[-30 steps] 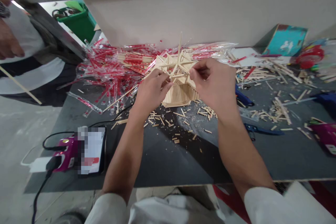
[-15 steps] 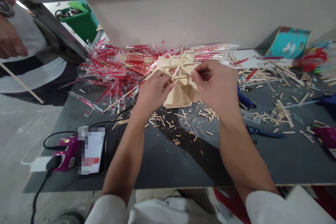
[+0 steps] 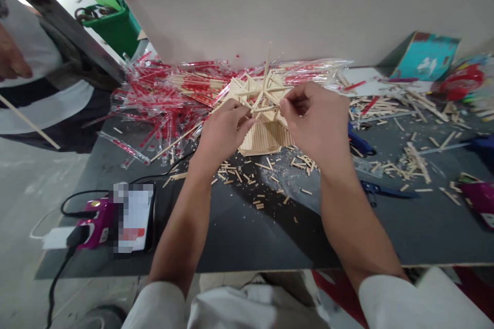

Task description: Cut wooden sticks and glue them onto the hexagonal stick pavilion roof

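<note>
A small model built of thin wooden sticks [image 3: 260, 140] stands on the dark table, with a slatted lower part, a star-like frame of crossed sticks above and one upright stick at its top. My left hand [image 3: 226, 127] is closed at the left side of the upper frame, thumb and fingers pinched together. On the other side my right hand [image 3: 319, 121] pinches too. A short wooden stick [image 3: 266, 109] runs level between the two sets of fingertips, across the frame's front. Its ends are hidden by my fingers.
Red-and-clear chopstick wrappers [image 3: 154, 97] pile up behind on the left. Stick offcuts [image 3: 266, 164] litter the table, with blue cutters [image 3: 388, 191] at right. A phone [image 3: 137, 221] and purple power strip [image 3: 94, 221] lie front left. Another person's hand [image 3: 11, 56] is at far left.
The whole view has shifted slightly, so things sit a little higher in the picture. Both hands keep their pinch at the frame, with hardly any visible movement.
</note>
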{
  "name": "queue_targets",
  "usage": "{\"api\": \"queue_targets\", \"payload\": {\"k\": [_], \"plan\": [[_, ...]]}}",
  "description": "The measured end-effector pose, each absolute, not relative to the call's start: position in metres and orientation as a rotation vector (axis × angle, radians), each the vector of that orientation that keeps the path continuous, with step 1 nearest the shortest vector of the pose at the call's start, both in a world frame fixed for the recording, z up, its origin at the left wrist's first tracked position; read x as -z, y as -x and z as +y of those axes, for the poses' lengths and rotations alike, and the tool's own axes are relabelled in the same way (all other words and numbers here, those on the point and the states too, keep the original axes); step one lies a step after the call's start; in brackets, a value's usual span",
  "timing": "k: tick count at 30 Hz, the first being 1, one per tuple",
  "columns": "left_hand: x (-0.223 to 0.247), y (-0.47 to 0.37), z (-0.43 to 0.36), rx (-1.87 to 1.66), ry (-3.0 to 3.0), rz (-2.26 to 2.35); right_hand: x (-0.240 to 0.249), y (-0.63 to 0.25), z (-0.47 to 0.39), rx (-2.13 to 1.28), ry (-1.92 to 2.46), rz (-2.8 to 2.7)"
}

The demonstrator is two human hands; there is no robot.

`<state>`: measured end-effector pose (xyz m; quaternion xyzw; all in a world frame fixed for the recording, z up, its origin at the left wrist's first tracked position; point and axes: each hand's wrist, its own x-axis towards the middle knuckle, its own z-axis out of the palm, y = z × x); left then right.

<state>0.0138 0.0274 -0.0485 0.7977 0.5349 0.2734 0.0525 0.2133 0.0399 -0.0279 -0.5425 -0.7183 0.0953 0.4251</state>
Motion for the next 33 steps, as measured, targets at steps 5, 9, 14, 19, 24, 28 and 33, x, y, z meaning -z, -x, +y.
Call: {"api": "queue_targets", "payload": {"k": [5,9,14,19,24,28,33], "plan": [[0.048,-0.014,0.027,-0.834,-2.416,1.615,0.027,-0.213,0.039,-0.212,1.342,-1.797],[0.049,-0.014,0.027,-0.832,-2.430,1.612,0.026,-0.213,0.039,-0.217,1.346,-1.795],[0.050,-0.014,0.028,-0.823,-2.441,1.621,0.026,-0.213,0.039,-0.264,1.424,-1.789],[0.050,-0.014,0.028,-0.810,-2.448,1.622,0.026,-0.213,0.038,-0.259,1.428,-1.789],[0.050,-0.014,0.028,-0.806,-2.442,1.622,0.026,-0.219,0.038,-0.299,1.383,-1.770],[0.050,-0.015,0.028,-0.813,-2.438,1.632,0.024,-0.229,0.039,-0.430,1.329,-1.784],[0.050,-0.015,0.027,-0.809,-2.441,1.636,0.021,-0.234,0.038,-0.445,1.214,-1.892]]}}
